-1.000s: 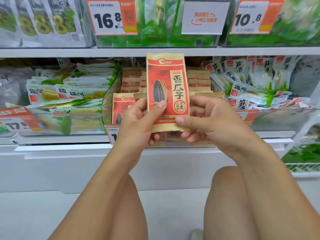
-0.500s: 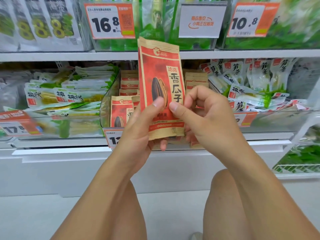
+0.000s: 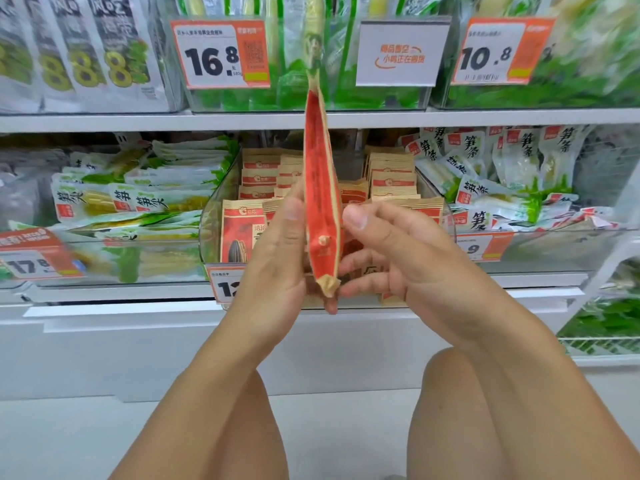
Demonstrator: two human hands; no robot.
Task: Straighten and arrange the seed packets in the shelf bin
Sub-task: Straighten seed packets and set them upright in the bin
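**Seed packet held edge-on in front of the bin**

I see both hands raised before the clear shelf bin (image 3: 211, 230) on the middle shelf. The left hand (image 3: 277, 258) grips a red and tan seed packet (image 3: 320, 188) from its left side, fingers curled along it. The right hand (image 3: 391, 251) holds the same packet from the right, thumb near its edge and fingers curled at its lower end. The packet stands upright, turned edge-on to me, its top reaching up past the shelf above. Behind it the bin holds rows of matching packets (image 3: 391, 174), one (image 3: 239, 233) standing at the front left. An orange price tag (image 3: 225, 282) hangs on the bin's front
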